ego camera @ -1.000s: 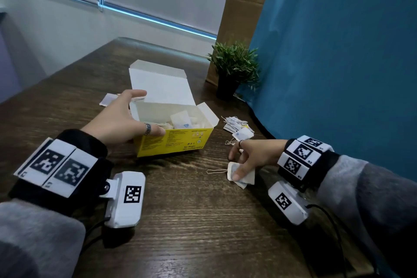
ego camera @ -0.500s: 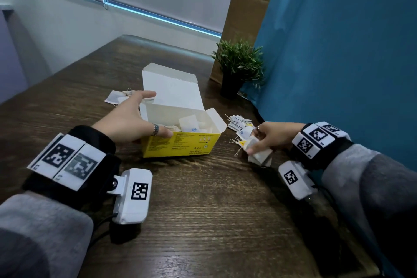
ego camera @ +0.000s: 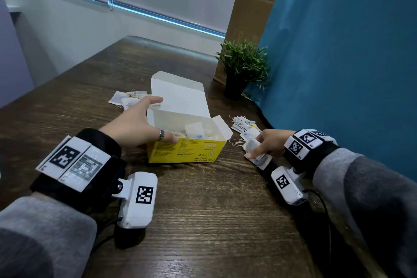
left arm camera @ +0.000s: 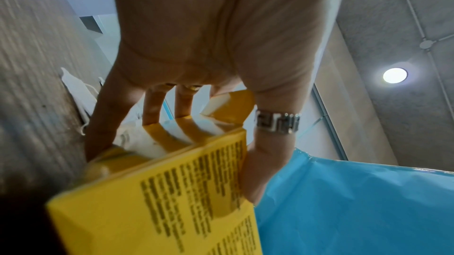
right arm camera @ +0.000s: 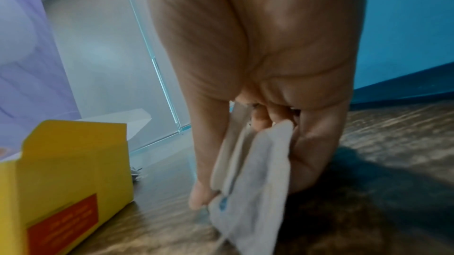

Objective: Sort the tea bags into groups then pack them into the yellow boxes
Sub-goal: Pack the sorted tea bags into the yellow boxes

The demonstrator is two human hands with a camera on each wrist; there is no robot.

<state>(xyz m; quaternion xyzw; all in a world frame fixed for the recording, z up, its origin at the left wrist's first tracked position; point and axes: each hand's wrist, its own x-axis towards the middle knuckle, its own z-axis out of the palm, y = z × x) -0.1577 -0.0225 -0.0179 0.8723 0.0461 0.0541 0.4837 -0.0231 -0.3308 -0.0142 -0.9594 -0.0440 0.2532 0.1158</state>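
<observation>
An open yellow box (ego camera: pixel 187 150) stands mid-table with its white lid up and several tea bags inside. My left hand (ego camera: pixel 140 124) grips its left end, ringed thumb on the front face and fingers along the far side; the left wrist view shows the same hold on the box (left arm camera: pixel 172 191). Just right of the box, my right hand (ego camera: pixel 267 144) pinches a small stack of white tea bags (ego camera: pixel 253 152) low over the table. The right wrist view shows that stack (right arm camera: pixel 253 171) between thumb and fingers. Loose tea bags (ego camera: pixel 243 123) lie in a pile behind this hand.
Another pile of tea bags (ego camera: pixel 126 100) lies behind the box's left side. A small potted plant (ego camera: pixel 243 67) stands at the back right against a blue curtain (ego camera: pixel 338 74). The wooden table (ego camera: pixel 214 221) edge runs close along the curtain.
My right hand picked the tea bags up off the table and carried them back and to the right, near the pile. The left hand kept its hold on the box.
</observation>
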